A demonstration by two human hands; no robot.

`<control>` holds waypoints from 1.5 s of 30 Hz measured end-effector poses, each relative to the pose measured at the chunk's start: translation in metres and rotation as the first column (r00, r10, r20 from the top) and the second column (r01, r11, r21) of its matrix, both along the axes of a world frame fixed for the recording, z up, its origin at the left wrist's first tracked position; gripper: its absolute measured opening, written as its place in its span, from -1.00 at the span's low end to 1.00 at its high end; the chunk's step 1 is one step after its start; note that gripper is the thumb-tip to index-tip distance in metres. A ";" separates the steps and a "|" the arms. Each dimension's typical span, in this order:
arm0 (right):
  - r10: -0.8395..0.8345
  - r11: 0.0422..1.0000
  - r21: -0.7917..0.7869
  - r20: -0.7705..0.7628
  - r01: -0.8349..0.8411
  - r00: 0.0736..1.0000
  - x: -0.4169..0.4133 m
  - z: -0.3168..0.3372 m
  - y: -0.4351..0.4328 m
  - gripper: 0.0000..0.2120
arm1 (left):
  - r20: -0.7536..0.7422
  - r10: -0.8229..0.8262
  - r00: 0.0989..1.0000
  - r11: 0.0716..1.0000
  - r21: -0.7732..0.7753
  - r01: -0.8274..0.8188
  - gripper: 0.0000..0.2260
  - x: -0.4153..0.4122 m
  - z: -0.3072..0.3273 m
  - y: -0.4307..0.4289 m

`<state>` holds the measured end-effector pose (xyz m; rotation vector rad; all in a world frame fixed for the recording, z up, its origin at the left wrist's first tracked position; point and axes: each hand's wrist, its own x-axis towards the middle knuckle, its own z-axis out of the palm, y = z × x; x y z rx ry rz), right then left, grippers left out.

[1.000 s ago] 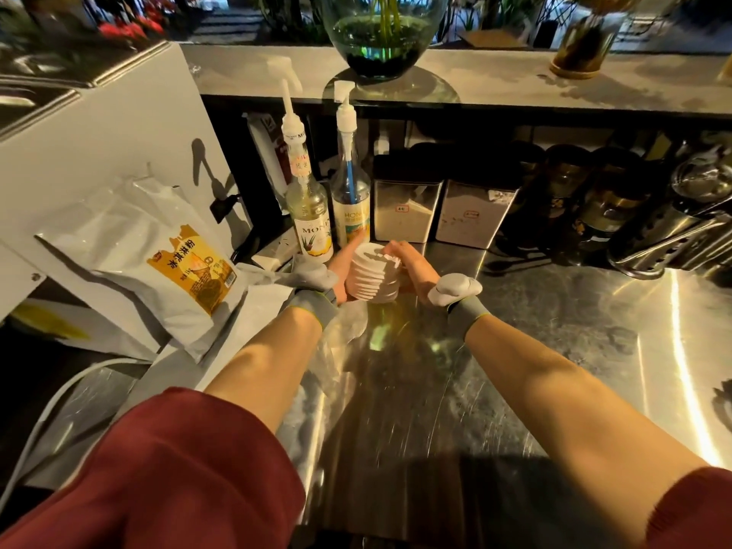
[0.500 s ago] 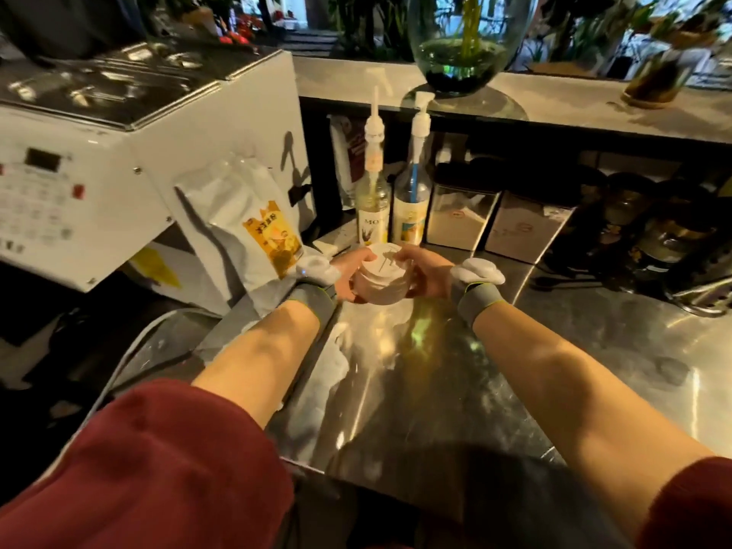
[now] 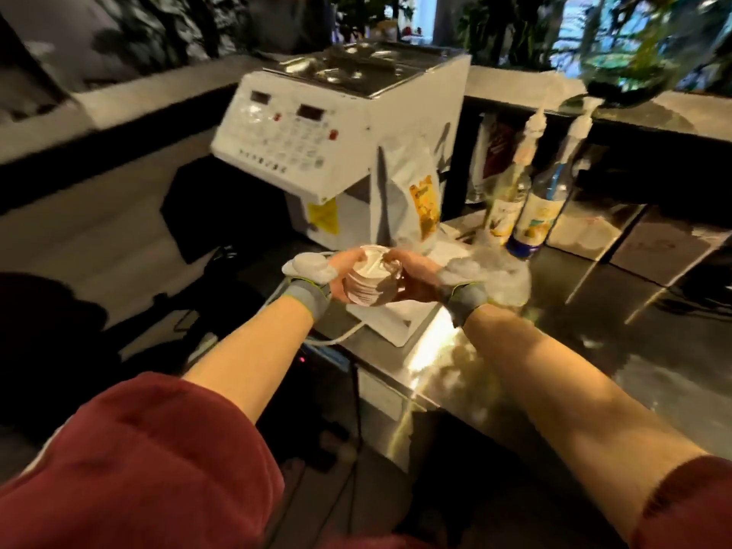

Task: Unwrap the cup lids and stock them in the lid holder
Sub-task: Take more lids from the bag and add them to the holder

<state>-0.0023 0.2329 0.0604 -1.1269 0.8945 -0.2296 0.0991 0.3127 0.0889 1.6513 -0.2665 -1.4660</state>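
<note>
White plastic lids [image 3: 370, 281], a short stack of them, sit clasped between both hands just off the steel counter [image 3: 594, 370] edge. The left hand [image 3: 344, 271] cups the stack from nine o'clock, fingers curled shut on it; the right hand [image 3: 414, 277] grips it from three o'clock. At twelve o'clock stands a white machine [image 3: 317, 144] with a yellow-printed bag [image 3: 412, 200] leaning against it. At two o'clock stand two pump bottles [image 3: 527, 208], their labels too blurred to read.

White lids [image 3: 370, 281], grey wristbands [image 3: 307, 297], maroon sleeves [image 3: 150, 461], a white machine [image 3: 340, 144] with red buttons, a white pouch [image 3: 412, 200] printed yellow, a shiny steel desk [image 3: 594, 382].
</note>
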 end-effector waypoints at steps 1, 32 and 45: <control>0.025 1.000 -0.012 0.000 -0.025 1.000 0.012 0.001 0.014 -0.70 | 0.032 0.035 0.999 0.999 0.018 -0.036 -0.65 0.013 0.000 0.015; 0.680 0.723 -0.259 0.104 -0.640 0.726 0.417 0.070 0.202 -0.73 | 0.239 0.805 0.543 0.591 -0.253 -0.766 -0.59 0.341 0.063 0.257; 0.768 0.625 -0.477 0.234 -0.618 0.596 0.563 0.169 0.211 -0.59 | 0.319 0.908 0.273 0.403 -0.480 -0.779 -0.57 0.461 0.159 0.260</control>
